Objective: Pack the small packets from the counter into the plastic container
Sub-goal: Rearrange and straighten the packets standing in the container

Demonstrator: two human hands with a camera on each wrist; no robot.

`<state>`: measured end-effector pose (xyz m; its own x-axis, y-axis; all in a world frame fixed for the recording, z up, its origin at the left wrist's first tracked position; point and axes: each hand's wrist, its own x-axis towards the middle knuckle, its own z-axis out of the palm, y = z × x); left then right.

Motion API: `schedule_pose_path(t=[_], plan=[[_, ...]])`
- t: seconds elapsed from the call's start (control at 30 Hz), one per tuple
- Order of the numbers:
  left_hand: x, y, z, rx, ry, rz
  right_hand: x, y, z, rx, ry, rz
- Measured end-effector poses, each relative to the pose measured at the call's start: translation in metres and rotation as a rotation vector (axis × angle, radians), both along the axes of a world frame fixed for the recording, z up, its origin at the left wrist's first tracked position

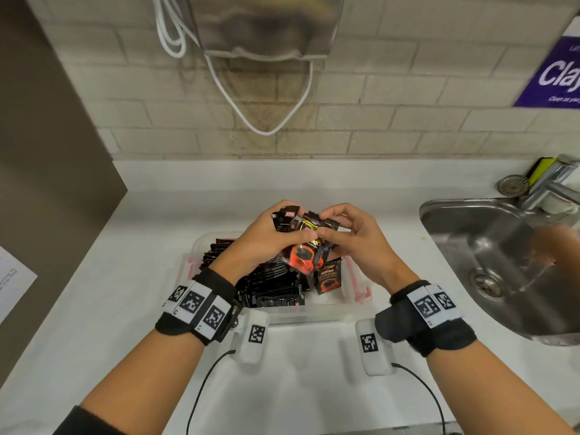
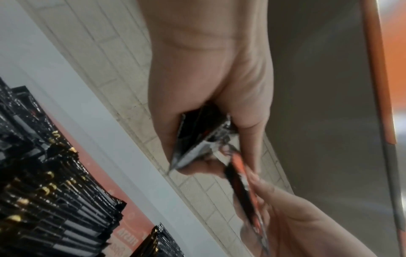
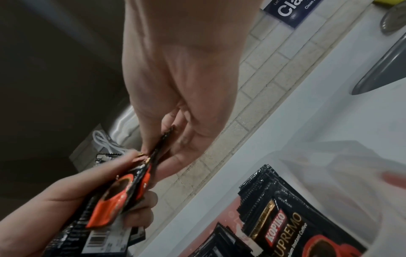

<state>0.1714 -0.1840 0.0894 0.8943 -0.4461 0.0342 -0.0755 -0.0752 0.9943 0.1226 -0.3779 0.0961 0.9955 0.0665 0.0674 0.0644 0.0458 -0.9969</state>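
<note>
In the head view both hands meet above the clear plastic container (image 1: 317, 314). My left hand (image 1: 298, 229) grips a bunch of small black-and-orange coffee packets (image 1: 303, 254), several fanned out in its fingers. My right hand (image 1: 326, 230) pinches the top edge of one of those packets (image 3: 163, 140). The left wrist view shows the gripped packets (image 2: 197, 137) edge-on. Many more black packets (image 1: 273, 285) stand in rows inside the container, and one labelled Kopiko Supremo (image 3: 285, 224) lies on its right side.
A steel sink (image 1: 502, 265) with a tap (image 1: 549, 183) lies to the right of the white counter (image 1: 125, 277). A white cable (image 1: 266, 124) hangs on the tiled wall. A sheet of paper (image 1: 12, 277) sits at the left edge.
</note>
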Motion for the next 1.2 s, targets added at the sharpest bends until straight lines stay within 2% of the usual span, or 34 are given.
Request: schedule_pose_path(t=[0.2, 0.33, 0.53, 0.73, 0.97, 1.2], plan=[[-0.001, -0.004, 0.004, 0.097, -0.059, -0.057, -0.002, -0.015, 0.0, -0.181, -0.022, 0.031], [-0.009, -0.018, -0.004, 0.207, -0.059, -0.066, -0.004, -0.027, -0.011, -0.436, -0.053, 0.02], [-0.012, -0.03, -0.019, 0.157, 0.163, 0.155, -0.015, -0.035, -0.034, -0.824, -0.121, 0.001], [-0.018, -0.041, -0.025, 0.122, 0.34, 0.141, -0.018, -0.031, -0.057, -1.105, -0.179, 0.009], [-0.023, -0.065, -0.027, 0.263, 0.414, 0.092, -0.02, -0.027, -0.066, -1.229, -0.272, -0.037], [-0.029, -0.069, -0.026, 0.141, 0.526, 0.082, -0.016, -0.026, -0.073, -1.281, -0.27, -0.108]])
